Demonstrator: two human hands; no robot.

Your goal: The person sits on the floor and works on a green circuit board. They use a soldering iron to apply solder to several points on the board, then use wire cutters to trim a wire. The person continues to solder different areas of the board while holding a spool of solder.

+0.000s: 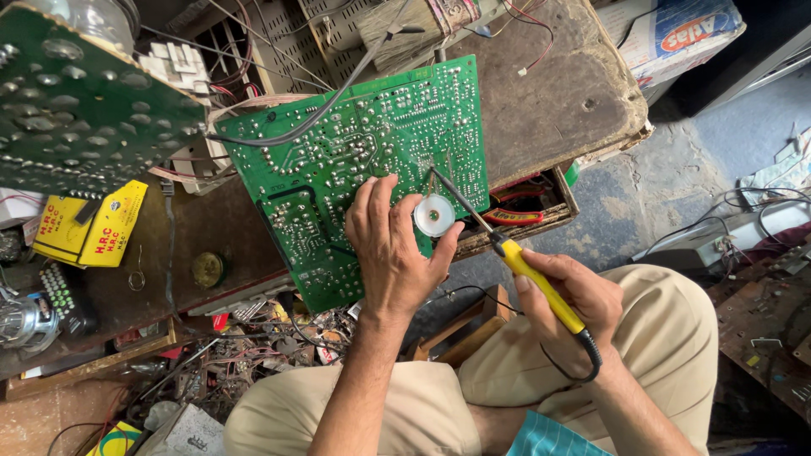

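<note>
A green circuit board (363,169) sits in the middle of the frame, tilted with its solder side facing up, so the rows of silvery joints are open to the person's view and reach. Its upper edge leans toward a wooden table (557,93) at upper centre, and its lower corner hangs out over the person's lap.

The left hand (390,249) lies on the lower right part of the board, palm down, fingers spread loosely and pressing on the green surface; this seems to steady the board at its angle. Between thumb and forefinger it pinches a small white spool of solder wire (434,214), held just beside the spot being worked, so the hand is partly closed on the spool while the other fingers rest flat.

The right hand (570,300), right of centre, is clenched round the yellow handle of a soldering iron (528,274), pen-like, with the dark cord trailing from the back end under the wrist. The iron's thin metal tip runs up and to the left and meets the board just above the spool, near the board's right edge. The slanting grip keeps the hand away from the hot end and clear of the joints.

A grey cable (338,97) crosses the board's upper half from the top of the frame. At upper left a second green board (76,110) stands tilted, with yellow boxes (89,228) below it. Loose wires and scrap parts (253,346) lie at lower left, near the person's beige-trousered knee (676,338).
</note>
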